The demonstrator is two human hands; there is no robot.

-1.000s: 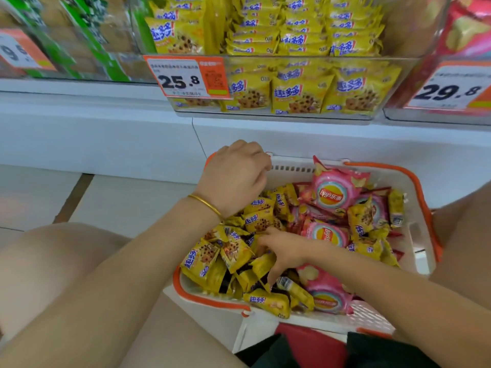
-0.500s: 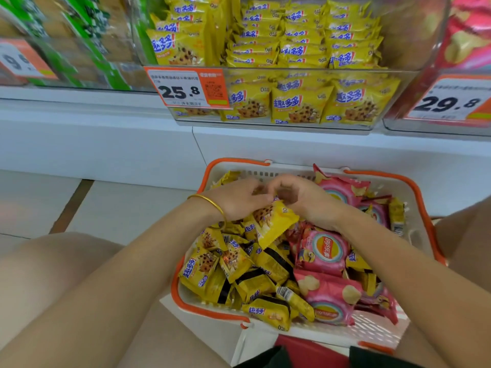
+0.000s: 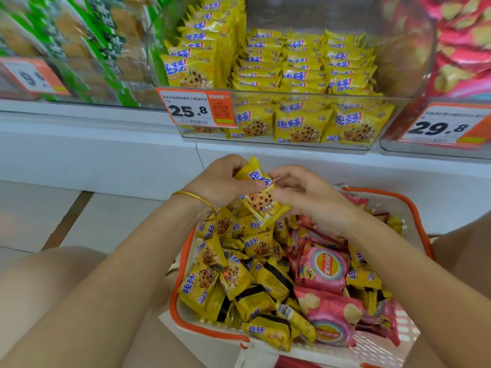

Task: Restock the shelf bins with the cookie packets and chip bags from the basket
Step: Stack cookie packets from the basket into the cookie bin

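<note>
Above the basket, one yellow cookie packet is gripped by the left hand and pinched at its edge by the right hand.

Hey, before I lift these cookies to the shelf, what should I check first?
1. Cookie packet gripped by left hand and right hand: ok.
2. Cookie bin ahead holds the same yellow packets: ok.
3. Room above its right-hand stacks: ok.
4. Way up to the bin free: ok.
5. Number of packets held: cannot tell.
6. Basket emptied: not ok, chip bags remain.
</note>
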